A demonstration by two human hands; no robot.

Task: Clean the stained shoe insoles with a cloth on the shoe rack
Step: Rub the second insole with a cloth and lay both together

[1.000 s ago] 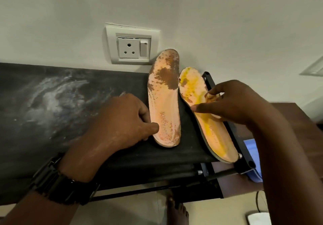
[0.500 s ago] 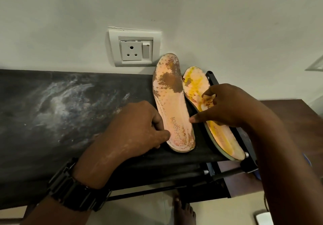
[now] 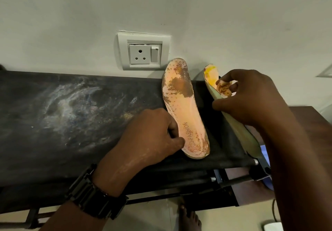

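Two stained insoles sit at the right end of the black shoe rack (image 3: 71, 123). The brown-stained insole (image 3: 181, 105) lies flat, printed "FASHION". My left hand (image 3: 152, 139) rests on the rack beside its heel, fingers curled, with thumb and forefinger pinching the insole's edge. The yellow-stained insole (image 3: 212, 72) is tilted up on its side, so its greenish underside shows. My right hand (image 3: 251, 98) grips its middle, thumb underneath. The fingers press a small stained cloth (image 3: 223, 89) against its top face. That hand and arm hide most of this insole.
A white wall socket (image 3: 143, 53) is just behind the rack. A brown wooden surface (image 3: 314, 123) adjoins the rack's right end, with something blue (image 3: 265, 151) below it. A bare foot (image 3: 188, 216) stands on the floor under the rack's front rail.
My right hand has raised the yellow-stained insole from lying flat to standing on its edge, and its underside now faces me. My left hand stays at the brown-stained insole's heel.
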